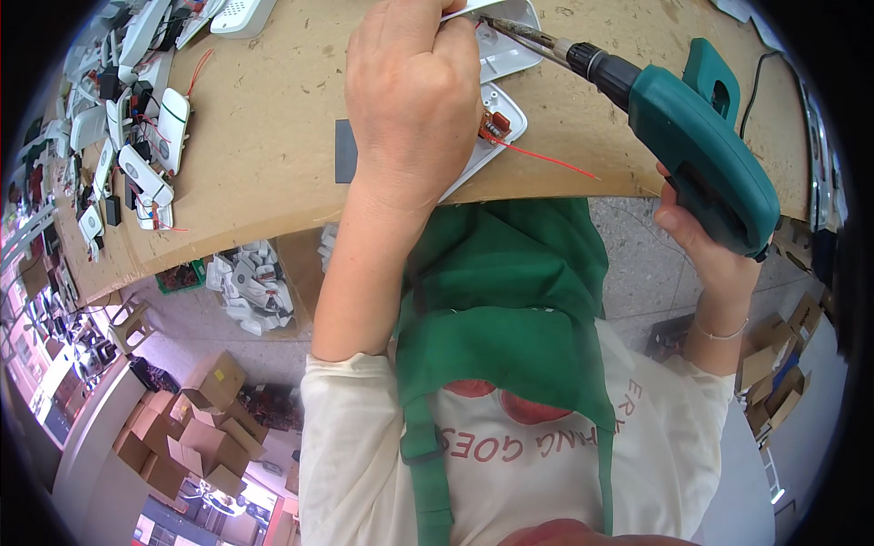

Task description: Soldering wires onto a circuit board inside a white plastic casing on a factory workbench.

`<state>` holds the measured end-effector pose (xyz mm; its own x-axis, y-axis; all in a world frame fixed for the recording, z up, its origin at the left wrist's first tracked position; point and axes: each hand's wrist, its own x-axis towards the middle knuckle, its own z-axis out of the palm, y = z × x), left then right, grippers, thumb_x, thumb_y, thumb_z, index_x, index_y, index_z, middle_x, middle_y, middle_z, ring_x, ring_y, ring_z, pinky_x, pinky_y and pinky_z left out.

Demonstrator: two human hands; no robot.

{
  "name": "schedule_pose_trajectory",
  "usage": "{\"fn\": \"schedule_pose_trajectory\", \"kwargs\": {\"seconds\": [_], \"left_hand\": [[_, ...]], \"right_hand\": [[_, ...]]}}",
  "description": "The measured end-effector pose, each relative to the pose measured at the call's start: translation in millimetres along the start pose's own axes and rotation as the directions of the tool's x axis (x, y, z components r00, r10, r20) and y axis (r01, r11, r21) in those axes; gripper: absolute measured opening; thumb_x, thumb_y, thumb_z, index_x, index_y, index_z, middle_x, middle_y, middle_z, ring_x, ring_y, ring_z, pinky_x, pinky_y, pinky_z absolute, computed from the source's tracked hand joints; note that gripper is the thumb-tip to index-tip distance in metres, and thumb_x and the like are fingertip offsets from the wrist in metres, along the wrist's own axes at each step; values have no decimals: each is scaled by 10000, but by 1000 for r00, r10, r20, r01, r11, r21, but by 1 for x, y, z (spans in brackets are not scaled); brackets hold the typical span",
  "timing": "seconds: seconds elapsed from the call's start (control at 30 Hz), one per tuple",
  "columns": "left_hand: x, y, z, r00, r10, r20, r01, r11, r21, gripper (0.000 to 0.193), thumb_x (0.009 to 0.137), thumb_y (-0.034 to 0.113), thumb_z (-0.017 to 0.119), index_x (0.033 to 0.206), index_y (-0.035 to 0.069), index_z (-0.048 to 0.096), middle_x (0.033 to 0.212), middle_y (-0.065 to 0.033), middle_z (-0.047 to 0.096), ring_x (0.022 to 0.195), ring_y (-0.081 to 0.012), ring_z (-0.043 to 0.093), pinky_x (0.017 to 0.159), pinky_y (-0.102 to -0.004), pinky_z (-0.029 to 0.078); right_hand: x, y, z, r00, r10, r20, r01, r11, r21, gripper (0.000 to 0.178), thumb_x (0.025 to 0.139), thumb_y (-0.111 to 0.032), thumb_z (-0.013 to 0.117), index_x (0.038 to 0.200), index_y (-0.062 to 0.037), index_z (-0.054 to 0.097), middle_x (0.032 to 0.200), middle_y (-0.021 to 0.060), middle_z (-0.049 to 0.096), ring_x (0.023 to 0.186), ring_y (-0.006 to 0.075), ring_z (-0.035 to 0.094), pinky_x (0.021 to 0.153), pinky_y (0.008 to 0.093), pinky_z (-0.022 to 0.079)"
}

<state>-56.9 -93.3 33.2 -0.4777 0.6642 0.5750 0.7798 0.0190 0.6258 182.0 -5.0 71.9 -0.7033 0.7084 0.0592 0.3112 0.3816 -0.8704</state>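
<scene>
My right hand is closed round the handle of a teal soldering gun. The gun's dark, stained metal tip points left into a white plastic casing at the table's far middle. Bent over that casing, my left hand has its fingers curled on the casing's edge; the fingertips are mostly hidden. Just below lies another white shell, partly covered by my left hand and wrist. In it sits a small brown circuit part with a red wire trailing right. A dark grey flat rectangle shows beside my left wrist.
White and black plastic devices crowd the left of the brown tabletop. A black cord runs along the right. Under the table stands a bag of white parts. Cardboard boxes are on the floor.
</scene>
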Motion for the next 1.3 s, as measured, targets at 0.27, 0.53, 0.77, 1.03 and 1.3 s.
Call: {"fn": "schedule_pose_trajectory", "kwargs": {"seconds": [0.27, 0.53, 0.77, 1.03, 1.3], "left_hand": [[-1, -1, -1, 998, 57, -15, -56, 998, 40, 78, 813, -30, 559, 884, -23, 591, 852, -165, 578, 792, -337, 559, 711, -403, 444], [-1, -1, 0, 999, 36, -19, -35, 999, 18, 75, 814, -28, 555, 878, -22, 594, 860, -167, 584, 790, -339, 560, 709, -408, 443], [0, 1, -1, 1000, -2, -11, 2, 1000, 3, 71, 814, -26, 556, 876, -21, 592, 843, -167, 580, 780, -342, 560, 709, -413, 443], [1, 4, 0, 990, -138, -14, 136, 984, -112, 89, 831, 1, 544, 902, 3, 598, 846, -185, 593, 787, -351, 566, 715, -399, 449], [0, 3, 1, 992, -124, -25, 121, 989, -90, 99, 834, 5, 540, 915, 2, 597, 853, -189, 595, 799, -361, 567, 728, -408, 450]], "right_hand": [[3, -4, 2, 1000, 10, -1, -10, 1000, -27, 284, 675, -76, 849, 895, -4, 685, 791, 47, 680, 673, 127, 613, 617, 231, 482], [-1, 0, -7, 993, 2, 116, 19, 984, -179, 505, 690, -10, 830, 1146, 35, 618, 981, 124, 697, 803, 160, 633, 758, 267, 527], [-2, -5, -2, 995, -2, 99, 23, 977, -212, 476, 674, -27, 846, 1102, 30, 646, 916, 98, 694, 784, 153, 638, 746, 265, 529], [-3, -11, 9, 998, 48, 30, -47, 997, -59, 287, 698, -46, 835, 924, 23, 673, 767, 57, 686, 666, 113, 625, 609, 233, 493], [-4, -6, 10, 998, 57, 11, -58, 998, 40, 285, 715, -13, 815, 952, 37, 664, 797, 71, 694, 701, 129, 652, 640, 245, 523]]}}
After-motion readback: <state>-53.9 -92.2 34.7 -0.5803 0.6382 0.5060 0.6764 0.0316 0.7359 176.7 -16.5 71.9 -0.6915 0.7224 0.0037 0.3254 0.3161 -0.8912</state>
